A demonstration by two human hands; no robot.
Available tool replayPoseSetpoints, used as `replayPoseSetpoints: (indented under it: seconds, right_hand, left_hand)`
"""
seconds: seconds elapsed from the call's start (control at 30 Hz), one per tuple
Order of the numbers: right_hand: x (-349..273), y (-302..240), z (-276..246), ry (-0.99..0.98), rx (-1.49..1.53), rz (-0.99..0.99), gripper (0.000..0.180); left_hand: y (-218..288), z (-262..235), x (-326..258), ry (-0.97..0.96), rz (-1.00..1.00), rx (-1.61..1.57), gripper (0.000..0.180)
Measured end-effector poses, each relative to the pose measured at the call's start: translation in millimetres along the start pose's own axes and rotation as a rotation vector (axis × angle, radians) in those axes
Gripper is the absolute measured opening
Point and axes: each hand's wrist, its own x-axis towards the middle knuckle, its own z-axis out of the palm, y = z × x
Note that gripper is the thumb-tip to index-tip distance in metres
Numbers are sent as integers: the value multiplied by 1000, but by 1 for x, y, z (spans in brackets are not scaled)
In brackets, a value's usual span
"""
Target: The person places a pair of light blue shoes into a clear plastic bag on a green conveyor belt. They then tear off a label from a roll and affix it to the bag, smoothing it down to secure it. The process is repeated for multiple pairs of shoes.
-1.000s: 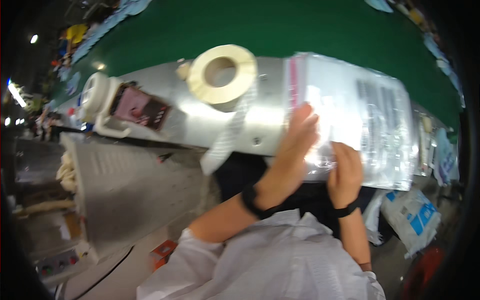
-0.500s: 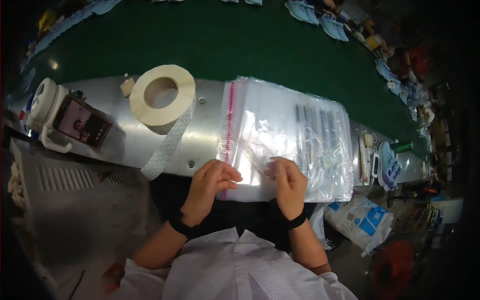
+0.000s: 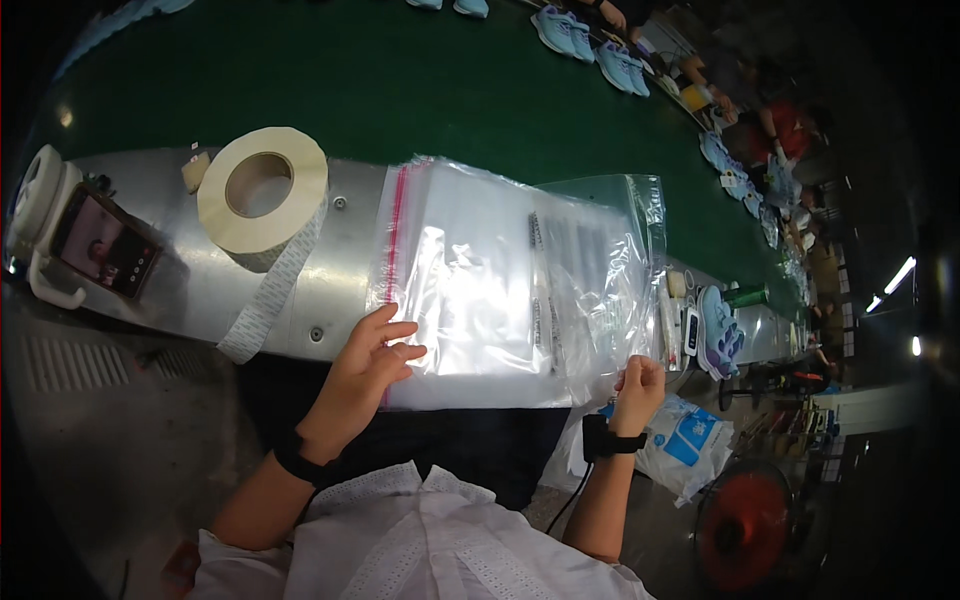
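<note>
Bags of clear plastic [image 3: 475, 280] lie in a flat stack on the metal worktop [image 3: 348, 270], spanning its depth between the two hands. On the far side they reach past the far edge, onto the margin of a green surface [image 3: 300, 85]; on the near side they overhang the worktop's near edge, toward the person's lap. A pink strip [image 3: 395, 235] runs down the stack's left side.

The left hand [image 3: 365, 365] is at the stack's near left corner, beside the lower end of the pink strip. Its fingers are spread and slightly bent over the film; whether the fingertips press on it I cannot tell. The right hand [image 3: 638, 390] is at the near right of the stack, thumb and fingers brought together, pinching the near edge of the top bag [image 3: 610, 285]. That bag's far right corner sticks out beyond the rest. The bulk of the stack thus sits between the hands and farther from the body than either.

Left of the bags, a cream roll [image 3: 308, 180] rests near the far edge, its loose tape [image 3: 272, 310] trailing over the near edge. Toward the left end, a phone [image 3: 105, 245] leans on a white container [image 3: 40, 200]. Right of the bags are a small white device [image 3: 690, 330] and a pale blue shoe [image 3: 715, 325].
</note>
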Motion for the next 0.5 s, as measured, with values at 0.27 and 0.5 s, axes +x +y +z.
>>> replayPoseSetpoints:
  seconds: [0.27,0.5]
  right_hand:
    - [6,2,-11,-96,413,301,17]
    - [-33,-38,-7,60,-311,-644,28]
  left_hand:
    - [-11,47,6,-151,210,404,25]
    - [5,82,49,-372,424,1130,45]
